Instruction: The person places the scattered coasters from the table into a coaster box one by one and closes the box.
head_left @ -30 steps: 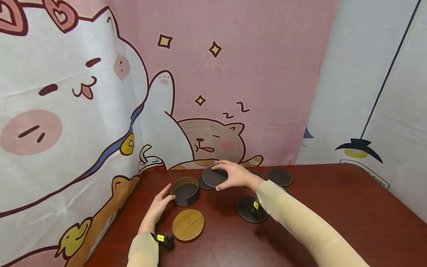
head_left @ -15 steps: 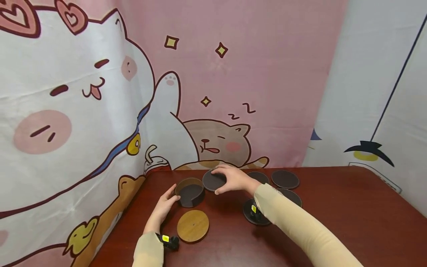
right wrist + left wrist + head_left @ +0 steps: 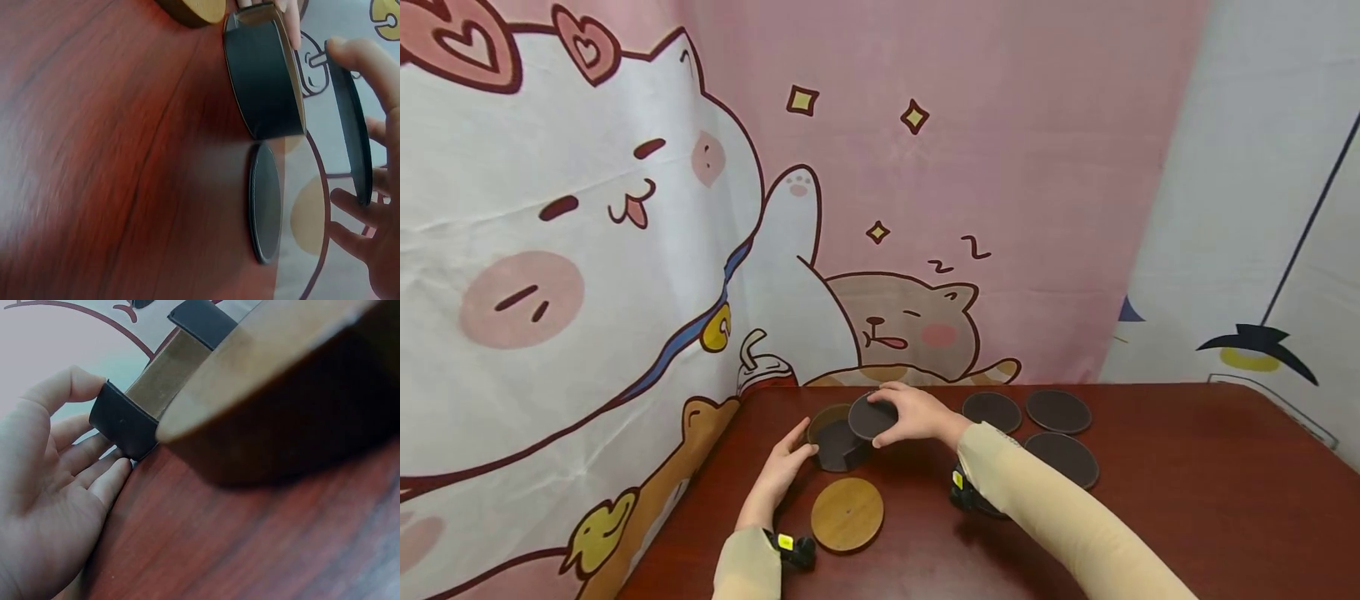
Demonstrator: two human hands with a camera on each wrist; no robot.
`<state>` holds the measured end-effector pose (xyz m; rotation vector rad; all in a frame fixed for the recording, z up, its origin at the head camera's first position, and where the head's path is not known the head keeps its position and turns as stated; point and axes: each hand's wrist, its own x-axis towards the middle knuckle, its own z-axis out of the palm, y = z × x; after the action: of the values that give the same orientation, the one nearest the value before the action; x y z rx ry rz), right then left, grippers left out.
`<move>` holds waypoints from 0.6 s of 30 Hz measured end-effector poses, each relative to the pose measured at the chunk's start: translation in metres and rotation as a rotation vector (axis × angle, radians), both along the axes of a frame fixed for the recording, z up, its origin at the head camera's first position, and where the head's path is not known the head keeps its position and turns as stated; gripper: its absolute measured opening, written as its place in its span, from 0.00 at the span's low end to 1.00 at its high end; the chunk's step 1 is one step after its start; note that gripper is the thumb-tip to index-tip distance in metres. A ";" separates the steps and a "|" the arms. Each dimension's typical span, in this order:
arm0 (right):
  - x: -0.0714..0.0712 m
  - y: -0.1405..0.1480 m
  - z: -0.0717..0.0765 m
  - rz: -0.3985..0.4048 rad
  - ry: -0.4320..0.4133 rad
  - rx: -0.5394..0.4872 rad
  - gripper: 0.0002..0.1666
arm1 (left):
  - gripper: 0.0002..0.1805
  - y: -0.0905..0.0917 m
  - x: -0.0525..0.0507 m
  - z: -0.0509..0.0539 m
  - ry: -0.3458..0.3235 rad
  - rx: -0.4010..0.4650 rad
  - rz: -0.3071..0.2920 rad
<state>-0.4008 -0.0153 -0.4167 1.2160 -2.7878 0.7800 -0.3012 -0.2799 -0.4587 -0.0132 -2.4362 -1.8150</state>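
Observation:
My right hand (image 3: pixel 917 414) pinches a dark round coaster (image 3: pixel 871 416) by its edges, held above the right side of a round dark holder (image 3: pixel 837 446). In the right wrist view the held coaster (image 3: pixel 351 125) is clear of the holder (image 3: pixel 265 78), with a gap between them. The holder has a brown inside and a notch in its wall. My left hand (image 3: pixel 782 469) rests thumb and fingers around the holder's left side; in the left wrist view that hand (image 3: pixel 62 469) touches the dark wall (image 3: pixel 122 422).
A round wooden disc (image 3: pixel 847 514) lies in front of the holder. Several dark coasters, among them one at the back (image 3: pixel 992 412), lie to the right; another is mostly under my right forearm. One coaster (image 3: pixel 265 203) lies beside the holder. A printed curtain (image 3: pixel 1037 208) hangs behind the table.
The right hand has moved the coaster left, from beside the holder to above its right side. The left hand stays at the holder. The head view has shifted left.

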 end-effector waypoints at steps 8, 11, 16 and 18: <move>0.002 -0.025 -0.008 -0.001 0.009 0.030 0.47 | 0.38 -0.011 -0.024 -0.032 0.011 0.000 0.034; 0.003 -0.032 -0.008 -0.006 -0.010 0.040 0.47 | 0.37 -0.010 -0.025 -0.032 0.008 0.008 0.035; 0.003 -0.043 -0.011 -0.013 -0.029 0.074 0.48 | 0.37 -0.011 -0.024 -0.031 -0.004 0.027 0.037; 0.002 -0.047 -0.012 -0.015 -0.028 0.082 0.48 | 0.38 -0.012 -0.023 -0.031 -0.010 0.034 0.040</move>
<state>-0.3985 -0.0625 -0.4292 1.2039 -2.8750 0.6934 -0.3243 -0.2922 -0.4895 0.0469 -2.3942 -1.8438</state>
